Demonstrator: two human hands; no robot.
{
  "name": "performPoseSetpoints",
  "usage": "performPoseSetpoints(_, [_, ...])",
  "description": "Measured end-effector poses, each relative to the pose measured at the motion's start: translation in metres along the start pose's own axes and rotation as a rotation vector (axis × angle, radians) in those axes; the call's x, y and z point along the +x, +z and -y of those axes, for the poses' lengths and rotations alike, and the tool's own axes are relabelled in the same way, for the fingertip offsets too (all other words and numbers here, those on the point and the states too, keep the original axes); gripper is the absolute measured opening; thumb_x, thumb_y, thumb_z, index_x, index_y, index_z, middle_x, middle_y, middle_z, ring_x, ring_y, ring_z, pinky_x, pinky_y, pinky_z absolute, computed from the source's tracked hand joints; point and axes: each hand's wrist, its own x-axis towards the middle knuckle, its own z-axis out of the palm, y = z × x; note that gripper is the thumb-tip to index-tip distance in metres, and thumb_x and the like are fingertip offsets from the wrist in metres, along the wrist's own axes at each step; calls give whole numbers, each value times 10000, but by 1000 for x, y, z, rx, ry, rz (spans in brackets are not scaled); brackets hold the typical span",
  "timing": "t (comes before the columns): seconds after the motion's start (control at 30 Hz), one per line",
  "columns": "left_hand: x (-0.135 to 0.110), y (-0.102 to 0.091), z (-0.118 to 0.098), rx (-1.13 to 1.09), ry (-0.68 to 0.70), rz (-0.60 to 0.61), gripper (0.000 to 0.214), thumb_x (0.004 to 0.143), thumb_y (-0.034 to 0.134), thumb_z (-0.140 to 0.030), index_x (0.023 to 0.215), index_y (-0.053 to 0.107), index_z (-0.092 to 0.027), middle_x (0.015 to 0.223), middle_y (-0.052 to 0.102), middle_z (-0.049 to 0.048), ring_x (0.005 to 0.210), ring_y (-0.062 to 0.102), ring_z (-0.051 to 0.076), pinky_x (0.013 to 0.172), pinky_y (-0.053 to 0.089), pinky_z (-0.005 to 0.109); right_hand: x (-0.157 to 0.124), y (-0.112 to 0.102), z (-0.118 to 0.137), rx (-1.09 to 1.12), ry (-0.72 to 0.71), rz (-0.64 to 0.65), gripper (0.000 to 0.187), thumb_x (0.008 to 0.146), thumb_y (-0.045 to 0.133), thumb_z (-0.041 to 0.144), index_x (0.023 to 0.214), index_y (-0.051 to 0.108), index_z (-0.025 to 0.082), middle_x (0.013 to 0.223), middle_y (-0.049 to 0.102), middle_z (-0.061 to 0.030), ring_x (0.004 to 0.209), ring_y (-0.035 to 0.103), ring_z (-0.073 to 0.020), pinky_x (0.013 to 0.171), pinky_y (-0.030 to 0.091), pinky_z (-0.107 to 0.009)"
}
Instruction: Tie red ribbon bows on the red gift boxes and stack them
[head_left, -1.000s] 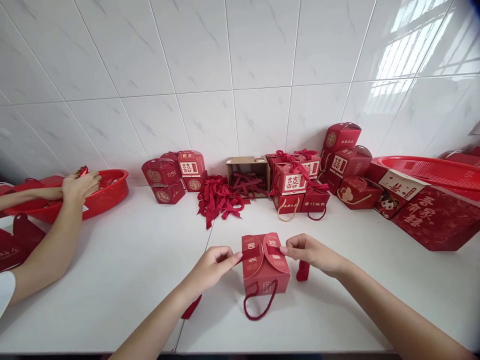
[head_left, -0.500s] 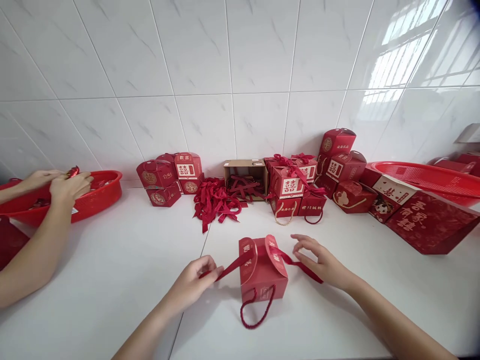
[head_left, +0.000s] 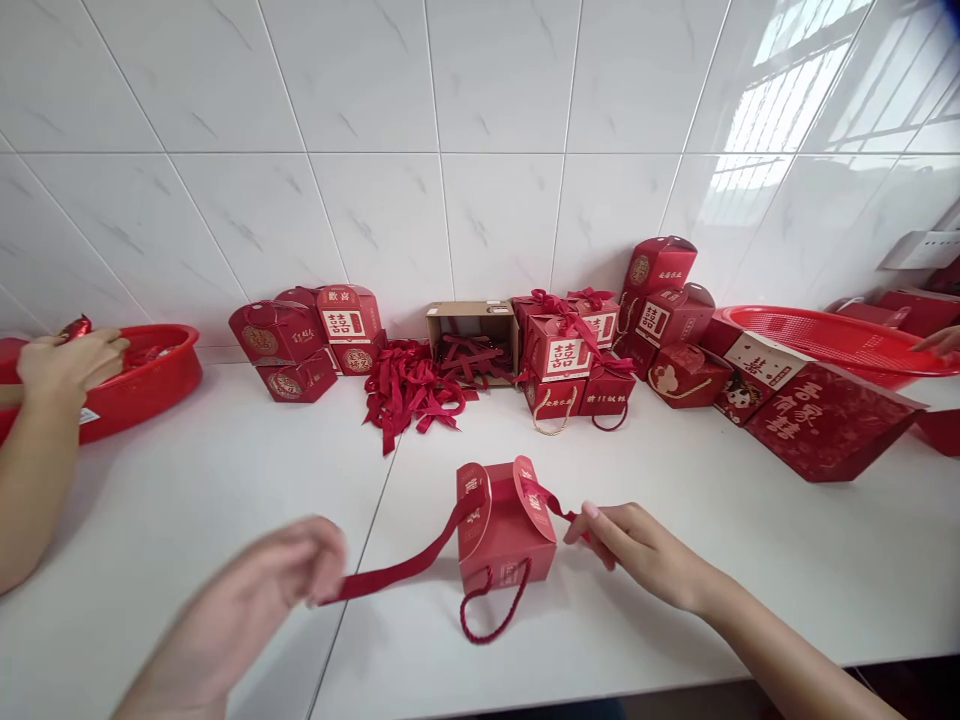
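A small red gift box [head_left: 506,535] with two rounded top flaps and a red cord handle stands on the white counter [head_left: 712,560] in front of me. A red ribbon [head_left: 405,568] runs through its flaps. My left hand [head_left: 262,590], blurred by motion, pinches the ribbon's long left end, pulled out low to the left. My right hand [head_left: 637,550] pinches the short right end close beside the box.
Another person's hands [head_left: 64,360] hold a red wrapped piece over a red basin [head_left: 139,385] at far left. Along the tiled wall: stacked red gift boxes [head_left: 307,340], a pile of red ribbons [head_left: 412,385], a cardboard box [head_left: 472,325], more gift boxes [head_left: 577,360], a red tray [head_left: 832,340].
My left hand has drawn the ribbon far out to the left through the box's flaps. My right hand has closed on the short right end. The view has shifted a little.
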Motion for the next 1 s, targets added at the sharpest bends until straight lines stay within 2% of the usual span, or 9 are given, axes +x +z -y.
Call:
performPoseSetpoints(0.07, [-4, 32, -4, 195, -38, 318, 283, 772, 558, -490, 820, 712, -257, 738, 673, 26, 771, 591, 223, 758, 441, 322, 7, 8, -3, 57, 45, -33, 580, 914, 318, 625, 931, 692, 182, 732, 539, -24, 671, 477, -163, 675, 394, -312])
performPoseSetpoints(0.13, [-4, 58, -5, 337, -75, 434, 312, 833, 506, -482, 963, 698, -273, 787, 667, 20, 831, 596, 221, 806, 419, 315, 14, 15, -6, 188, 68, -48, 596, 896, 332, 651, 1010, 667, 172, 822, 575, -41, 668, 485, -155, 646, 399, -301])
performPoseSetpoints(0.27, [5, 84, 3, 370, -33, 295, 369, 880, 410, -463, 972, 673, -221, 672, 560, 1, 677, 543, 190, 659, 410, 283, 26, 25, -11, 627, 67, 39, 598, 885, 338, 668, 1063, 631, 177, 971, 606, -80, 772, 540, -168, 615, 417, -272])
performPoseSetpoints(0.4, [13, 96, 14, 215, 3, 136, 345, 868, 464, -422, 1121, 618, -244, 687, 557, -2, 663, 533, 185, 652, 425, 278, 37, 26, -9, 1056, 190, -94, 451, 843, 500, 628, 1048, 618, 243, 1031, 625, -58, 858, 587, -175, 663, 458, -269])
performPoseSetpoints(0.6, [10, 124, 2, -536, 158, -180, 614, 763, 650, -280, 1326, 425, -374, 1123, 581, 24, 944, 594, 201, 714, 493, 279, 45, 22, 5, 1479, 180, -227, 282, 814, 685, 355, 1076, 641, 262, 820, 585, 15, 696, 580, -94, 592, 482, -196])
performPoseSetpoints(0.73, [12, 139, -13, -1039, 101, -237, 410, 759, 669, -226, 1159, 596, -283, 919, 603, 8, 817, 620, 160, 616, 516, 238, 44, 20, 11, 1632, 102, -276, 127, 717, 679, 123, 801, 655, 217, 770, 587, 16, 713, 594, -112, 580, 490, -193])
performPoseSetpoints(0.83, [17, 140, -21, -1223, 5, -251, 108, 774, 625, -140, 869, 668, -171, 711, 581, -5, 611, 588, 112, 483, 480, 199, 46, 17, 11, 1676, -6, -238, 187, 633, 616, 77, 541, 499, 189, 716, 583, 24, 655, 570, -118, 595, 498, -232])
performPoseSetpoints(0.93, [19, 138, -23, -1297, -49, -275, 146, 801, 543, -73, 695, 620, -138, 625, 584, -2, 501, 557, 94, 398, 438, 180, 52, 19, 6, 1586, -76, -273, 154, 621, 566, 57, 589, 525, 202, 650, 559, 45, 578, 522, -97, 596, 492, -234])
performPoseSetpoints(1.0, [19, 137, -22, -1302, -74, -286, 178, 806, 521, -49, 674, 601, -138, 613, 597, 3, 510, 586, 108, 391, 445, 181, 54, 25, -1, 1475, 49, -313, 243, 589, 528, 20, 734, 601, 202, 748, 627, 21, 651, 576, -111, 604, 491, -228])
